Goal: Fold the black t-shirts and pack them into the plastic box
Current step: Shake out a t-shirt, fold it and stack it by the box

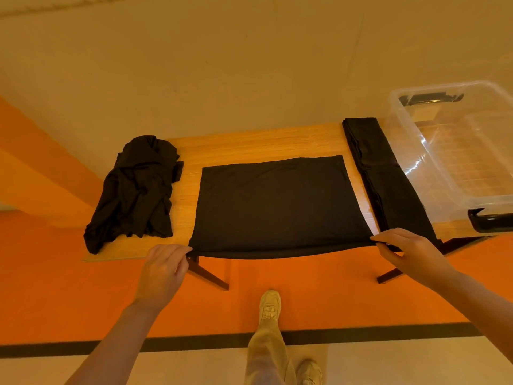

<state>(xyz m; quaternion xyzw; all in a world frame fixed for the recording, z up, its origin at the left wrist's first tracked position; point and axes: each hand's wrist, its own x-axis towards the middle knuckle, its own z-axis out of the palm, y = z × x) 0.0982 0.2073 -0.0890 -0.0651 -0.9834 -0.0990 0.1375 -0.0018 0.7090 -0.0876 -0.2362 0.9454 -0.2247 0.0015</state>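
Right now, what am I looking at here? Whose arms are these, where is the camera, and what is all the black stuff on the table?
There is no machine: a person wears a camera on the head, looking down at their own arms. The left hand and right hand each pinch a near corner of a flat, half-folded black t-shirt on the wooden table. To its left lies a crumpled heap of black t-shirts; to its right, a long folded strip of black cloth beside a clear plastic box.

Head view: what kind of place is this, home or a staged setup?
Probably a staged indoor work area, not a home: a small wooden table against a plain wall, an orange floor with a dark line, and only black t-shirts and a clear plastic box laid out.
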